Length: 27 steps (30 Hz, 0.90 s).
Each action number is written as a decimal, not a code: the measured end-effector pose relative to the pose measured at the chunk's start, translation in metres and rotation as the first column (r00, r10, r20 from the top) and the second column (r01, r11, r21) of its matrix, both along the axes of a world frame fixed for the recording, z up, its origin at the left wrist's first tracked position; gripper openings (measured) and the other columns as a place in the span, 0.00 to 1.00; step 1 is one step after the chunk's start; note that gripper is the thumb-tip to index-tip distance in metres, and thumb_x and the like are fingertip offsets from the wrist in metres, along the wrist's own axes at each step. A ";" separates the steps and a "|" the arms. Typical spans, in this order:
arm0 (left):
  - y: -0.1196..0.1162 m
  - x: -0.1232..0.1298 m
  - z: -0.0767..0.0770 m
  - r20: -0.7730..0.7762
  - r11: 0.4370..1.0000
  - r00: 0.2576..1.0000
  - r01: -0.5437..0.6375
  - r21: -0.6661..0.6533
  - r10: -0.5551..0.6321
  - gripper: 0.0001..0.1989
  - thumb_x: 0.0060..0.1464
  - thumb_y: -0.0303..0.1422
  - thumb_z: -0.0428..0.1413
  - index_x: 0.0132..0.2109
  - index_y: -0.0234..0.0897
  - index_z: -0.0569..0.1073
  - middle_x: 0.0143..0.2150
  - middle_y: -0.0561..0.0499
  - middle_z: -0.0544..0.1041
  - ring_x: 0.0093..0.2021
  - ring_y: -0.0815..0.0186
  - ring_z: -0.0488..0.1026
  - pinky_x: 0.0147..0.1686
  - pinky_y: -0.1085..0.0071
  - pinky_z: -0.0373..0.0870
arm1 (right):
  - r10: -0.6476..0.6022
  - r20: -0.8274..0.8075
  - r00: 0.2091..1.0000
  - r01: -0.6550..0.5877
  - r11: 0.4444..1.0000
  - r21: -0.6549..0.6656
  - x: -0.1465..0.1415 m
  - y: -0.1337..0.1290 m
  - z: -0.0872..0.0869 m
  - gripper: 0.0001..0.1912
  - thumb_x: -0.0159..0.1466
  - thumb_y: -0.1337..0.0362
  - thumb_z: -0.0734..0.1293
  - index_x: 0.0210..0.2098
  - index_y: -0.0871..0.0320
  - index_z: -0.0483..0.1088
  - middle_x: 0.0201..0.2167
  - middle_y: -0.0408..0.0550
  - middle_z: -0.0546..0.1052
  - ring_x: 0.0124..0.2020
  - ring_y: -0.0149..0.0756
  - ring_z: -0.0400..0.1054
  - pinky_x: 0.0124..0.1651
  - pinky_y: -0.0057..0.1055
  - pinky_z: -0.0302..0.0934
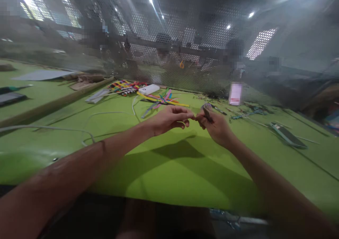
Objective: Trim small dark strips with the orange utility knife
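Above the green tabletop (pixel 169 182), my left hand (pixel 173 119) reaches in from the left with its thumb and index finger brought together at the tips. They meet the fingertips of my right hand (pixel 213 124). What the left fingertips hold, if anything, is too small to make out. My right hand is closed around a dark, slim tool (pixel 207 113), whose pale top sticks up by the thumb. Just beyond the hands lie crossed coloured strips (pixel 165 99).
Behind are a white power bank (pixel 149 89), a woven colourful piece (pixel 124 87) and a perforated metal screen (pixel 169 76). A pale cable (pixel 106 112) curves at left. On the right lie a grey-green cutter-like item (pixel 288 136) and teal pieces (pixel 250 112). A pink-white card (pixel 235 94) stands upright.
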<state>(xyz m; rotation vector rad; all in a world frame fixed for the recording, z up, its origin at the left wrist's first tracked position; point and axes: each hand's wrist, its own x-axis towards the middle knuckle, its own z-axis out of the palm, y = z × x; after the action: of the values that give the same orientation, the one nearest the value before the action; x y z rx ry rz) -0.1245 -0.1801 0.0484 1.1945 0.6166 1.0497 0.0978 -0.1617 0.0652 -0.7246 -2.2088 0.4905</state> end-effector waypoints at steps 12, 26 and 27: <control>-0.023 0.012 0.008 0.148 0.998 0.988 0.031 0.055 -0.039 0.13 0.46 0.34 0.75 0.33 0.32 0.80 0.26 0.53 0.77 0.22 0.75 0.71 0.24 0.77 0.67 | -0.037 0.076 0.996 0.006 0.928 0.373 -0.005 -0.037 0.008 0.15 0.59 0.72 0.65 0.26 0.54 0.53 0.21 0.37 0.56 0.23 0.29 0.47 0.30 0.32 0.43; -0.036 0.017 0.014 0.161 0.999 0.987 -0.004 0.054 -0.005 0.12 0.45 0.31 0.76 0.32 0.33 0.82 0.28 0.52 0.80 0.20 0.78 0.70 0.20 0.82 0.66 | 0.054 0.123 0.991 -0.093 0.936 0.338 -0.006 -0.033 -0.004 0.11 0.62 0.72 0.64 0.25 0.57 0.62 0.21 0.39 0.64 0.22 0.26 0.54 0.29 0.28 0.47; -0.036 0.017 0.014 0.167 0.998 0.986 -0.011 0.054 0.001 0.12 0.44 0.31 0.76 0.32 0.33 0.82 0.28 0.52 0.81 0.20 0.78 0.70 0.20 0.82 0.66 | 0.049 0.127 0.991 -0.090 0.935 0.342 -0.006 -0.033 -0.005 0.10 0.62 0.73 0.64 0.25 0.57 0.62 0.21 0.39 0.65 0.23 0.27 0.54 0.29 0.28 0.47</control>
<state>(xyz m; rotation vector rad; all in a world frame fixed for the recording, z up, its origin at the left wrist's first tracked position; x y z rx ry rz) -0.1072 -0.2158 0.0621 1.1393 0.4633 1.1651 0.0916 -0.1942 0.0599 -0.4964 -2.3529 0.0847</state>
